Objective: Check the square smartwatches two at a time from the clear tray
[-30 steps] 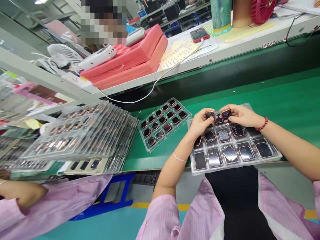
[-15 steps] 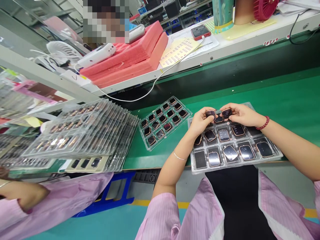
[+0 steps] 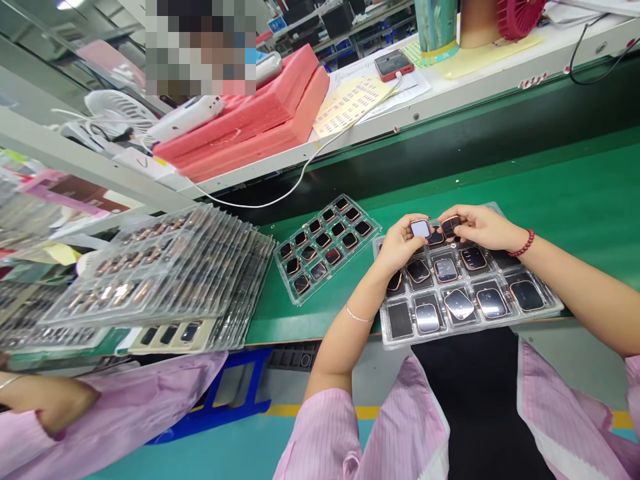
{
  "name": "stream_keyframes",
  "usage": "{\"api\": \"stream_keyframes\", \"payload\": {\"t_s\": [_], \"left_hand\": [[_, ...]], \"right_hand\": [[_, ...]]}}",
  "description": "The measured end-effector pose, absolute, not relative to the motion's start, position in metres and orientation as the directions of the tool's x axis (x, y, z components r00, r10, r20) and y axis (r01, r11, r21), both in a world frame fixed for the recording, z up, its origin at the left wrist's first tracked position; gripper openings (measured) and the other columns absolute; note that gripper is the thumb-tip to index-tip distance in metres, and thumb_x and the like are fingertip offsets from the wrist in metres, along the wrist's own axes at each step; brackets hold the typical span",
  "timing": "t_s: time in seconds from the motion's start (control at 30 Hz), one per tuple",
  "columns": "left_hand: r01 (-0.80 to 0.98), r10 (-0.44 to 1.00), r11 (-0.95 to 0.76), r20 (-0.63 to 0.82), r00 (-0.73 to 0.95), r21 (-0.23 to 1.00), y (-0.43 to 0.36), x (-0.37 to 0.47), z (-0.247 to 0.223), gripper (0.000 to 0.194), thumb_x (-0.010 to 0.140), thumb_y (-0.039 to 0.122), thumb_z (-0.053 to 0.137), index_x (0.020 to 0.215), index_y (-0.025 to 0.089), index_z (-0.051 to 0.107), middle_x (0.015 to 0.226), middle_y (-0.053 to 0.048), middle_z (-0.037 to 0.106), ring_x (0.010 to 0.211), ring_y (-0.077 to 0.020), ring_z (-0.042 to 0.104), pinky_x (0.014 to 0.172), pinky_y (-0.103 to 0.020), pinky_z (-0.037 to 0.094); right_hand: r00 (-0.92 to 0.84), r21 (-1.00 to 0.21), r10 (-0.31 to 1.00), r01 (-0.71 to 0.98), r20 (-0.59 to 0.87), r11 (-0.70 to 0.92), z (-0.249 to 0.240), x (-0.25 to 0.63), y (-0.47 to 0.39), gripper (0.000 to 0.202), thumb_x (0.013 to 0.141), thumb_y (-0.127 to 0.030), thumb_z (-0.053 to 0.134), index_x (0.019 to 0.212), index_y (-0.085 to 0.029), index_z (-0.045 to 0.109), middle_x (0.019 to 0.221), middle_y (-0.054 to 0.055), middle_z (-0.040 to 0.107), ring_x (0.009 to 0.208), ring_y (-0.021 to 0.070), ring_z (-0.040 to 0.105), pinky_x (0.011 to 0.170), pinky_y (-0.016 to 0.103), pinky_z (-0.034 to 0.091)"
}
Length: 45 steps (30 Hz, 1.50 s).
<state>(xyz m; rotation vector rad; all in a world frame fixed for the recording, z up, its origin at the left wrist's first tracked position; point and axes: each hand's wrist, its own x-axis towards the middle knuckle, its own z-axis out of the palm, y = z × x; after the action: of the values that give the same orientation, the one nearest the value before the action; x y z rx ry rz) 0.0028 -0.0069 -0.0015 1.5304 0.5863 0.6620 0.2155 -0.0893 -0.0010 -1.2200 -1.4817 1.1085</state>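
My left hand [image 3: 401,239] is closed on a square smartwatch [image 3: 421,229] whose screen shows a pale, bright face. Close beside it, my right hand [image 3: 473,223] pinches another smartwatch [image 3: 451,227] with a dark screen. Both are held over the far row of a clear plastic tray [image 3: 453,325] in front of me. Several strapless watches with rose-gold rims lie in its pockets, such as one watch [image 3: 459,305] turned askew. The near left pocket [image 3: 401,320] has no watch in it. Between my hands, another watch [image 3: 436,235] shows partly.
A second tray [image 3: 327,248] of watches lies left on the green bench [image 3: 560,193]. Further left stands a tall stack of clear trays [image 3: 200,267]. Red foam [image 3: 250,110], a phone [image 3: 395,65] and a white cable [image 3: 300,180] are on the shelf. A co-worker's arm [image 3: 55,397] is at left.
The watch in my left hand has gone from a dark screen to a bright pale one. Both hands stay over the tray, and the whole view has shifted slightly.
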Motion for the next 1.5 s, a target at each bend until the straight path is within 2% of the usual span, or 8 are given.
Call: {"api": "stream_keyframes", "payload": {"t_s": [0.07,0.23,0.4,0.53,0.73,1.03,1.27,1.5], "left_hand": [[-0.026,0.713,-0.066,0.065,0.698,0.998,-0.007,0.003,-0.002,0.044,0.067,0.016,0.067,0.110,0.018,0.060,0.099,-0.005,0.073,0.091,-0.0171,0.068,0.084,-0.031,0.053],[-0.035,0.706,-0.073,0.076,0.704,0.997,-0.005,0.004,-0.004,0.044,0.066,0.016,0.068,0.110,0.018,0.060,0.101,-0.006,0.073,0.092,-0.0180,0.069,0.084,-0.031,0.054],[-0.036,0.706,-0.078,0.081,0.703,0.996,-0.004,0.003,-0.006,0.045,0.067,0.017,0.067,0.112,0.018,0.060,0.102,-0.007,0.073,0.095,-0.0193,0.069,0.088,-0.033,0.055],[-0.046,0.698,-0.077,0.086,0.711,0.996,-0.003,0.003,-0.009,0.051,0.066,0.014,0.064,0.116,0.018,0.060,0.111,-0.009,0.073,0.098,-0.0204,0.070,0.089,-0.035,0.056],[-0.058,0.669,-0.095,0.107,0.735,0.994,0.000,0.002,-0.013,0.063,0.064,0.010,0.059,0.126,0.019,0.058,0.126,-0.010,0.071,0.113,-0.0237,0.068,0.094,-0.037,0.056],[-0.051,0.653,-0.103,0.107,0.750,0.993,0.001,0.001,-0.015,0.065,0.067,0.012,0.061,0.132,0.019,0.057,0.129,-0.011,0.070,0.107,-0.0232,0.071,0.092,-0.037,0.057],[-0.054,0.672,-0.087,0.099,0.734,0.995,-0.001,0.001,-0.011,0.052,0.077,0.027,0.074,0.126,0.018,0.060,0.117,-0.011,0.073,0.103,-0.0232,0.071,0.088,-0.035,0.058],[-0.087,0.658,-0.107,0.136,0.740,0.990,0.001,0.000,-0.015,0.059,0.079,0.036,0.078,0.131,0.019,0.057,0.112,-0.010,0.073,0.103,-0.0226,0.071,0.088,-0.034,0.057]], "right_hand": [[-0.121,-0.975,0.988,0.191,0.095,0.117,-0.001,0.216,-0.089,0.037,0.075,-0.013,0.062,0.111,-0.021,0.067,0.104,0.007,0.075,0.087,0.0226,0.073,0.075,0.038,0.063],[-0.111,-0.973,0.986,0.185,0.121,0.140,0.000,0.215,-0.089,0.040,0.073,-0.012,0.064,0.112,-0.021,0.066,0.110,0.008,0.075,0.092,0.0230,0.074,0.084,0.041,0.062],[-0.081,-0.977,0.995,0.199,0.060,0.076,0.003,0.214,-0.090,0.031,0.078,-0.017,0.061,0.109,-0.020,0.068,0.095,0.006,0.076,0.079,0.0205,0.072,0.067,0.034,0.062],[-0.059,-0.978,0.996,0.193,0.063,0.073,0.003,0.214,-0.090,0.038,0.075,-0.013,0.061,0.112,-0.021,0.067,0.098,0.006,0.076,0.083,0.0213,0.072,0.062,0.031,0.061],[-0.076,-0.981,0.993,0.165,0.092,0.103,-0.003,0.217,-0.088,0.045,0.073,-0.013,0.063,0.117,-0.023,0.064,0.108,0.007,0.074,0.092,0.0236,0.071,0.068,0.035,0.062],[-0.080,-0.980,0.990,0.155,0.114,0.125,-0.004,0.217,-0.087,0.041,0.075,-0.014,0.062,0.115,-0.023,0.066,0.109,0.007,0.074,0.095,0.0241,0.072,0.071,0.036,0.063],[-0.045,-0.983,0.995,0.161,0.085,0.092,-0.001,0.216,-0.089,0.036,0.075,-0.019,0.069,0.112,-0.021,0.067,0.098,0.007,0.075,0.083,0.0233,0.074,0.077,0.041,0.064],[-0.061,-0.976,0.993,0.188,0.100,0.110,0.000,0.215,-0.090,0.036,0.075,-0.027,0.073,0.110,-0.020,0.068,0.099,0.008,0.075,0.082,0.0223,0.073,0.077,0.040,0.063]]}}
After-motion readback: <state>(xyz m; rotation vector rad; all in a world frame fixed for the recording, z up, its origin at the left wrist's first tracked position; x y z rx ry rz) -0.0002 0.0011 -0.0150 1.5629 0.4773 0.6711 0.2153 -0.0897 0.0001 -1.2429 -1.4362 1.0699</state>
